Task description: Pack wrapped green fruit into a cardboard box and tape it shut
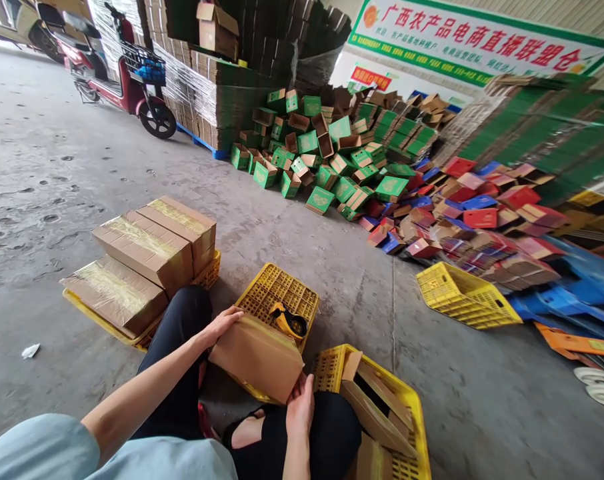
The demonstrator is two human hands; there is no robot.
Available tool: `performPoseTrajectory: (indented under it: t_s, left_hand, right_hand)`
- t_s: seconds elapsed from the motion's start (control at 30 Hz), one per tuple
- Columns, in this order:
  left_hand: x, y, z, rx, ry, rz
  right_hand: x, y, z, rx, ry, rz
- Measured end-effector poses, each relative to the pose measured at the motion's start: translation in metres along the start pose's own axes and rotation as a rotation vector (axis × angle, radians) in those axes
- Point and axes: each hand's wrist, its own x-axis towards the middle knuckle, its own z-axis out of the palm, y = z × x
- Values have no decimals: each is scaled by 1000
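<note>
A plain brown cardboard box (257, 357) lies between the two hands, over the near part of an upturned yellow plastic lattice crate (252, 287) and in front of the person's folded legs in dark trousers (175, 353). Its long axis runs crosswise, slanting from the far left corner down toward the near right — so each hand has one end of it.

The left hand (225, 327) grasps the left end, fingers laid along the upper corner; its thumb cannot be made out. The right hand (301, 403) holds the right end at the lower corner, palm turned partly up, fingertips against the cardboard. Neither hand is clenched or free of the box, and both are equally near it.

Just beyond the box's far long side, toward its right end, a yellow-and-black tape dispenser (289, 322) rests on the crate, touched by neither hand. To the right, a yellow plastic basket (418, 417) holds an open brown carton (377, 407), tilted, its flaps raised; this lies nearer the right hand. On the left side — closer to the left arm — three taped brown cartons (145, 247) sit on yellow crates (99, 322).
</note>
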Motion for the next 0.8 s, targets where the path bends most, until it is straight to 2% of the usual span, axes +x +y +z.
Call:
performPoseTrajectory:
  t_s: [0.13, 0.23, 0.3, 0.37, 0.47, 0.63, 0.8]
  left_hand:
    - [-7, -21, -16, -125, -20, -105]
    - [-18, -28, -24, -124, -62, -159]
    - [-24, -30, -25, -86, -47, -77]
    - [-27, -30, -23, -65, -18, 64]
    - [-23, -29, -17, -63, -3, 208]
    - [-8, -34, -7, -78, 15, 185]
    - [-3, -37, 0, -47, 117, 165]
  right_hand:
    - [-6, 6, -2, -125, -57, 12]
    - [-11, 8, -2, -172, -74, 2]
    - [-13, 7, -1, -171, -103, -15]
    - [-15, 5, 2, -160, -175, -19]
    - [-16, 0, 8, -133, -267, -47]
    - [-9, 3, 14, -210, -217, -189]
    - [-7, 15, 15, -545, -132, -447]
